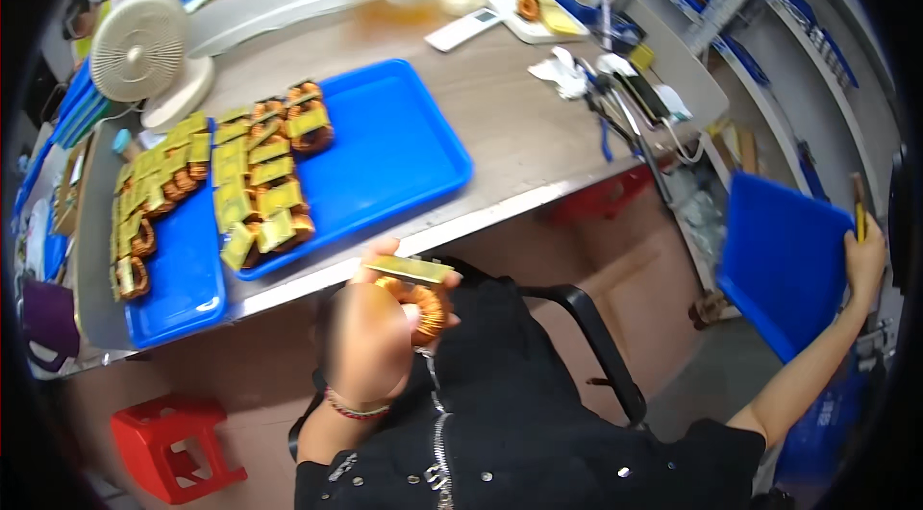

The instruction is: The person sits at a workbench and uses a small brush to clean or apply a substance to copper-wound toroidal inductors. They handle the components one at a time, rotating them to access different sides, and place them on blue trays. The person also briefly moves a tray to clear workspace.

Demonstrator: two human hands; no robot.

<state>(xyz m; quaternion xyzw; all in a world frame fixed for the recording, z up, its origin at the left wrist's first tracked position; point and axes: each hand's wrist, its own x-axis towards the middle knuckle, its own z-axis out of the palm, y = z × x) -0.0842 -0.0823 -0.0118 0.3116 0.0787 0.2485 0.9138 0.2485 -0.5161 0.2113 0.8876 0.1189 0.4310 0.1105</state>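
Note:
My left hand (370, 342), partly blurred, is raised in front of my body. Its fingers are closed round a copper-wound ring coil (430, 311) with a flat yellow-green plate (411, 268) on top. Far to the right, my right hand (865, 255) is closed on a slim tool with a yellow part (860, 220), whose exact kind I cannot make out. Right beside that hand is a tilted blue tray (784, 255); whether the fingers also touch its edge I cannot tell. Similar plated coils (274, 169) stand in rows on a blue tray (385, 154) on the table.
A second blue tray (178, 303) with more coils (159, 178) lies left, near a fan (144, 49). Pliers (606, 121), a phone (642, 99) and tissue (561, 73) lie at the table's right. Shelves (817, 77), a chair armrest (601, 347) and a red stool (178, 447) stand around.

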